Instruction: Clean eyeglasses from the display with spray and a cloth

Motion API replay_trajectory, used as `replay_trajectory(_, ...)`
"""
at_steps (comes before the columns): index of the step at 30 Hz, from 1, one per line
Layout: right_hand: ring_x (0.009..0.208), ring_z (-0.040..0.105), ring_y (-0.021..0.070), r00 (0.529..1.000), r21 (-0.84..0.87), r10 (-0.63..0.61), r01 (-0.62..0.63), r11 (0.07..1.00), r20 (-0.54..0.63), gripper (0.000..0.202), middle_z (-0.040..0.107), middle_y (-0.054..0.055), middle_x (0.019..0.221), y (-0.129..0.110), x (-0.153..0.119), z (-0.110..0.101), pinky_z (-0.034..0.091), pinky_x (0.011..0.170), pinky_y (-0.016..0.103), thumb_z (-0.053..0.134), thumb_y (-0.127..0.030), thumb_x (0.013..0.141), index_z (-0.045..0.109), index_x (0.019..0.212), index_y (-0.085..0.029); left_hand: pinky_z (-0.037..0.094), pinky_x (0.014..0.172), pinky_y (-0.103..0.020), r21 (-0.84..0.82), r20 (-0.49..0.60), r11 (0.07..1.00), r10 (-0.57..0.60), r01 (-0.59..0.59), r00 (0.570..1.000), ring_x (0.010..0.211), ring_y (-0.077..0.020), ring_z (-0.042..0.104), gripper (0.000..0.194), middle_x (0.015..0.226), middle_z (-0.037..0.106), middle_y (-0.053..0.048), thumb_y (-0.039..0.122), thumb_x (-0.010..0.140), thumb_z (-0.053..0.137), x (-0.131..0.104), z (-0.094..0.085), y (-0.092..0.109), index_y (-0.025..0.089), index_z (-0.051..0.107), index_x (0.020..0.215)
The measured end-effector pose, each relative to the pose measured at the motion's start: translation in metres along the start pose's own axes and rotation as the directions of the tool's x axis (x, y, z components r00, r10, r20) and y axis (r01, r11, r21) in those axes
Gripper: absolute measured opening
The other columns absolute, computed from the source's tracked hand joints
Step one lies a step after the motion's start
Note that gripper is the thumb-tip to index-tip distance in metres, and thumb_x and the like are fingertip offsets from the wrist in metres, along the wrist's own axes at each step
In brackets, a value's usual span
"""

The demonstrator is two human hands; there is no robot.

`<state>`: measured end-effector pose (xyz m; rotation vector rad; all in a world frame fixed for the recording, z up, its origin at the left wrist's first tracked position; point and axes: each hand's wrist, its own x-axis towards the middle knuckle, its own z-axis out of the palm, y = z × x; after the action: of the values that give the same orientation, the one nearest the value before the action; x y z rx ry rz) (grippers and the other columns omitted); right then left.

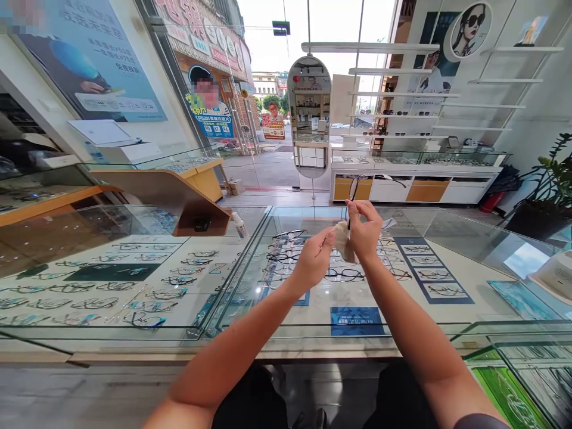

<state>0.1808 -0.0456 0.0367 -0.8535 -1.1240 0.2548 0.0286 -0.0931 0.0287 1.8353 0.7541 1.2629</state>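
Note:
Above the glass counter, my right hand is closed in a pinch on a pair of dark-framed eyeglasses. One rim rises over the fingertips, and a temple arm reaches out to the right. My left hand has its fingers pinched on a pale cloth. The cloth hangs between both hands and touches the right one, close to the glasses. Below the hands, several dark-rimmed glasses lie in rows in the display case. My fingers hide part of the held glasses.
The glass counter spans the front, with more eyeglasses at left and a blue card near its front edge. A small white bottle stands beside a brown stand. Farther back are an oval mirror and wall shelves.

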Motion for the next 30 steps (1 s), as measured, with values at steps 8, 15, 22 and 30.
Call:
replay_trajectory(8, 0.089, 0.073, 0.021, 0.886, 0.353, 0.35, -0.446, 0.823, 0.304, 0.023, 0.082, 0.005, 0.093, 0.01, 0.013, -0.002, 0.054, 0.081, 0.033, 0.074, -0.045, 0.082, 0.079, 0.08, -0.023, 0.052, 0.083, -0.037, 0.215, -0.057, 0.96, -0.168, 0.176, 0.984, 0.092, -0.0261, 0.065, 0.053, 0.1, 0.076, -0.008, 0.068, 0.103, 0.054, -0.045, -0.1, 0.025, 0.022, 0.079, 0.112)
replay_trajectory(15, 0.084, 0.071, 0.0188, 0.852, 0.387, 0.339, -0.491, 0.781, 0.399, 0.015, 0.082, 0.004, 0.087, 0.005, 0.018, -0.008, 0.054, 0.08, 0.031, 0.072, -0.037, 0.077, 0.077, 0.074, -0.023, 0.057, 0.089, -0.048, 0.541, -0.241, 0.789, -0.189, 0.293, 0.952, 0.094, -0.0336, 0.069, 0.058, 0.097, 0.077, -0.011, 0.074, 0.098, 0.049, -0.061, -0.201, 0.002, 0.024, 0.078, 0.101)
replay_trajectory(22, 0.088, 0.074, 0.0201, 0.828, 0.315, 0.277, -0.463, 0.828, 0.487, 0.015, 0.083, 0.003, 0.088, 0.013, 0.02, -0.01, 0.053, 0.083, 0.032, 0.071, -0.037, 0.082, 0.079, 0.078, -0.024, 0.057, 0.077, -0.048, 0.774, -0.267, 0.555, -0.15, 0.305, 0.952, 0.071, -0.0313, 0.068, 0.05, 0.076, 0.073, -0.01, 0.071, 0.09, 0.055, -0.057, -0.255, -0.054, 0.025, 0.076, 0.092)
replay_trajectory(30, 0.088, 0.07, 0.0233, 0.823, 0.11, 0.217, -0.318, 0.942, 0.525, 0.018, 0.082, 0.004, 0.081, 0.004, 0.022, -0.016, 0.051, 0.089, 0.038, 0.067, -0.037, 0.083, 0.075, 0.072, -0.024, 0.054, 0.107, -0.053, 0.919, -0.021, 0.364, 0.428, -0.151, 0.903, 0.124, -0.0371, 0.068, 0.053, 0.135, 0.073, -0.019, 0.05, 0.104, 0.058, 0.002, -0.156, -0.04, 0.018, 0.063, 0.145)
